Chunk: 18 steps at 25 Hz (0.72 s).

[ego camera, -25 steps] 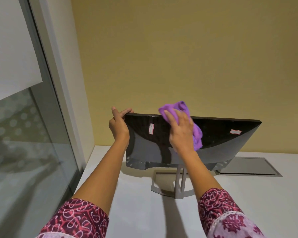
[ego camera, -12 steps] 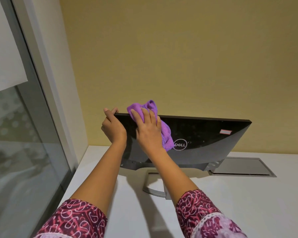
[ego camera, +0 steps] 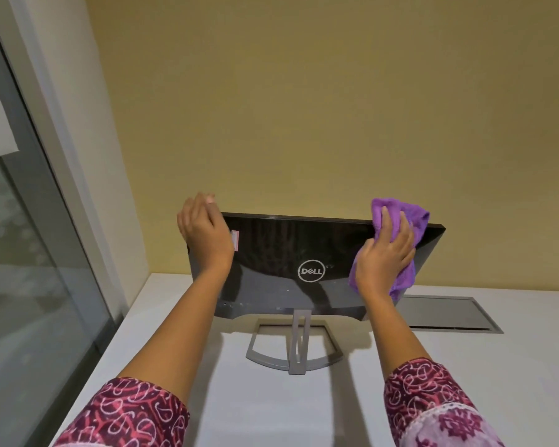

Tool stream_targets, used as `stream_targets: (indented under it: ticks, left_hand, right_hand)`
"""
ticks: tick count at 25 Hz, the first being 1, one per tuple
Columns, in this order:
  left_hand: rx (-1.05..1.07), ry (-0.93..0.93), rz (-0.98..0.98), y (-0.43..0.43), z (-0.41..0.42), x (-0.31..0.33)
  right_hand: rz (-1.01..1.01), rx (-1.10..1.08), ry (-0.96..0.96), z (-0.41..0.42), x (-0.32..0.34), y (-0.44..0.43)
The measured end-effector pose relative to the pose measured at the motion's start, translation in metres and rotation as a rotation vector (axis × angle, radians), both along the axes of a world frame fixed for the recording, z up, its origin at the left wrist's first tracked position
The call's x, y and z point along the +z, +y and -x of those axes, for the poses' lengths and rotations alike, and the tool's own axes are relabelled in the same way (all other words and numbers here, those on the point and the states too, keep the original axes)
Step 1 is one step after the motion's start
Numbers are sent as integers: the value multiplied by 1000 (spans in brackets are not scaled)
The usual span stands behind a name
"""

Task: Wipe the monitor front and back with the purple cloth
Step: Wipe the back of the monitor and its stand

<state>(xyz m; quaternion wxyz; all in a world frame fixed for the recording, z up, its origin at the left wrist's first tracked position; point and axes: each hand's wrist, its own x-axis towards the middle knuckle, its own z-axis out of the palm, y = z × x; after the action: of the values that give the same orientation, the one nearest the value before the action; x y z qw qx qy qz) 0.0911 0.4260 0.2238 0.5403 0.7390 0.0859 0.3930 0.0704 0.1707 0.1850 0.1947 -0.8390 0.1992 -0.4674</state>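
A black monitor (ego camera: 304, 246) stands on a grey stand (ego camera: 299, 346) with its glossy back toward me, a round logo at its middle. My left hand (ego camera: 205, 233) grips the monitor's top left corner, fingers curled over the edge. My right hand (ego camera: 386, 254) presses a bunched purple cloth (ego camera: 410, 221) against the back near the top right corner; the cloth sticks out above and below the hand. The screen side is hidden.
The monitor stands on a white desk (ego camera: 271, 408) against a yellow wall (ego camera: 304, 108). A grey cable hatch (ego camera: 449, 312) lies flush in the desk at the right. A glass partition with a grey frame (ego camera: 46, 253) runs along the left.
My right hand has swept the cloth from the top left of the monitor's back across to the top right. My left hand has kept its hold on the left corner.
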Motion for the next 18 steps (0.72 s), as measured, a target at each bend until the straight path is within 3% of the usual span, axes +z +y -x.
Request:
stream_targets:
  ticks: [3,6,10,11,12,16,18]
  left_hand:
    - [-226,22,-272,-35,10,6]
    - [-308,38,-354,-60,14,7]
    - [-320,101,-269,-63,15,9]
    - [-319,109,-262,-63,16,9]
    - [-315,117,-267,-64,17,9]
    - [-284,84,-272,-70,17,4]
    - [-267,75,-269,-72,16,0]
  right_hand:
    - [57,31,-17,-1,-11,18]
    - [324,323,87,2,-35,36]
    - [991,549,219,8,-65,0]
    - [1081,574,232,12,-67,-14]
    - [1057,560,227,13,-63,-24]
    - [548,374,44,3,-17,-15]
    - [570,403,14,-6,-6,3]
